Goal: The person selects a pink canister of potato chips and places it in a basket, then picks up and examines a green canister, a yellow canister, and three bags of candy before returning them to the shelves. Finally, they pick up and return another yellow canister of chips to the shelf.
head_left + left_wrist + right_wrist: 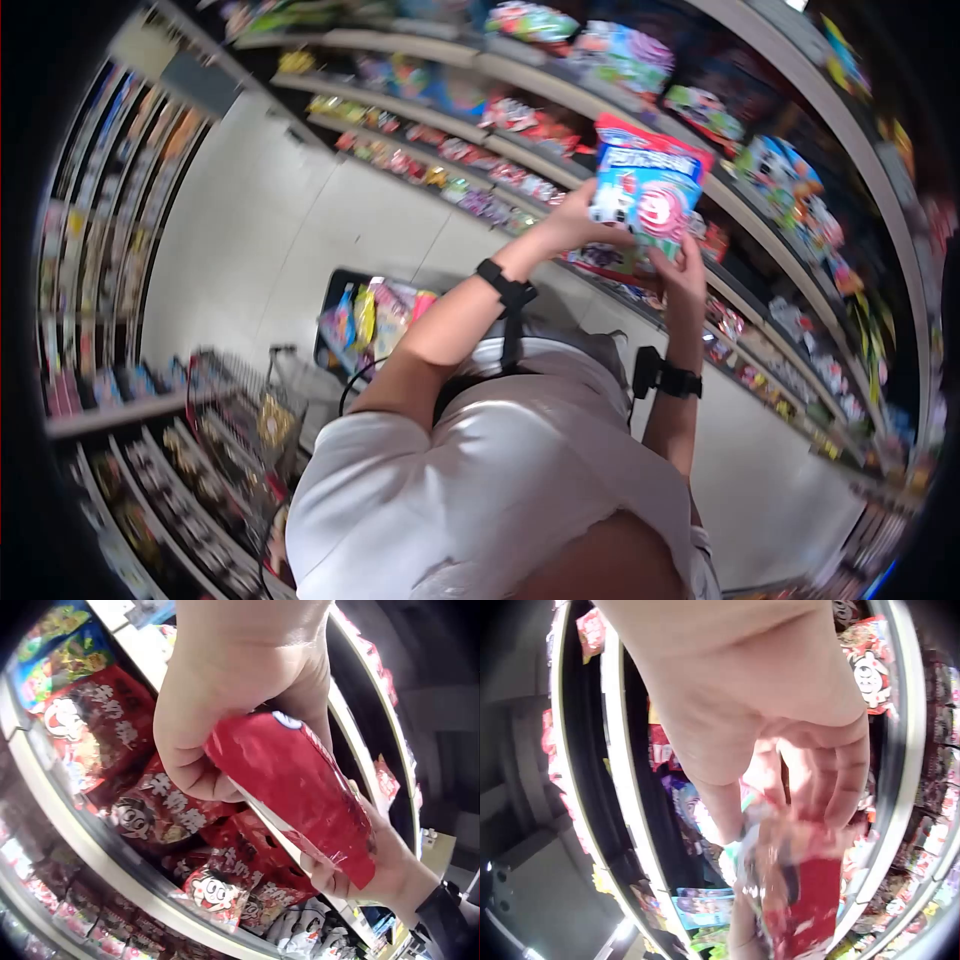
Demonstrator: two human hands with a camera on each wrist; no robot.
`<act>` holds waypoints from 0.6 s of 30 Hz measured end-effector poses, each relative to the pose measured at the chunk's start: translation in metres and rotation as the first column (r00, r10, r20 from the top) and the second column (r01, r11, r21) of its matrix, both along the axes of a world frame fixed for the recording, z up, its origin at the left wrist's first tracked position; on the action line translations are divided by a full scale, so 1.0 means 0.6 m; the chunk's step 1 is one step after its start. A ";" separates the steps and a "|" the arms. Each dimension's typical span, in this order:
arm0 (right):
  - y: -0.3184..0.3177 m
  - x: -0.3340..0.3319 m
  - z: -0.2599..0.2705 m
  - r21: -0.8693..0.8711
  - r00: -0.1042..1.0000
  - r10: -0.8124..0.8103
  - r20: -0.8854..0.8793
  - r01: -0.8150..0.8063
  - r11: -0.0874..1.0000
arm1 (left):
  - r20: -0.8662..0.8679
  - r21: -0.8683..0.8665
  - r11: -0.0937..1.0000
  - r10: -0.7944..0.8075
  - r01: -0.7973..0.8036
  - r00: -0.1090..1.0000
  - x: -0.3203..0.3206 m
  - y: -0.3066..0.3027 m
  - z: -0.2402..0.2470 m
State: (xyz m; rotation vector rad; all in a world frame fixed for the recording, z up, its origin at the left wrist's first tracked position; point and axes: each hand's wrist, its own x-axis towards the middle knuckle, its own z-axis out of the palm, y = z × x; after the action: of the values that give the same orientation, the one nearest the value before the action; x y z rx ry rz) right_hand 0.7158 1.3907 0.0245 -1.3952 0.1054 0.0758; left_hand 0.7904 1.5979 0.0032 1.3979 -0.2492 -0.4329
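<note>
Left hand [575,220] and right hand [684,274] both clamped on the red-and-blue bag [646,188], upper right of head frame. Probably light, soft, slick; best held by side edges.

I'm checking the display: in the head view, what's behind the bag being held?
A shelf runs behind the bag, with blurred red packets visible left of it in the picture. Anything directly behind the bag is covered.
</note>
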 end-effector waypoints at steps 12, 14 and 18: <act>-0.030 -0.037 -0.203 -0.005 0.764 0.092 -0.639 -0.124 0.992 | -0.412 0.321 0.455 0.857 -0.830 0.311 -0.220 0.443 -0.236; -0.043 -0.027 -0.228 0.004 0.756 0.106 -0.646 -0.135 0.991 | -0.350 0.483 0.354 0.916 -0.801 0.195 -0.295 0.522 -0.330; -0.028 -0.008 -0.244 0.016 0.740 0.148 -0.656 -0.182 0.983 | -0.320 0.641 0.303 0.941 -0.705 0.113 -0.385 0.553 -0.373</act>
State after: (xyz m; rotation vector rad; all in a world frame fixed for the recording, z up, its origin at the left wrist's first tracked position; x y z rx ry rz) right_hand 0.7112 1.3738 -0.1220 -1.3693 0.5767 0.7270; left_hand 0.5596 1.9300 -0.2209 1.3588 1.3305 0.0740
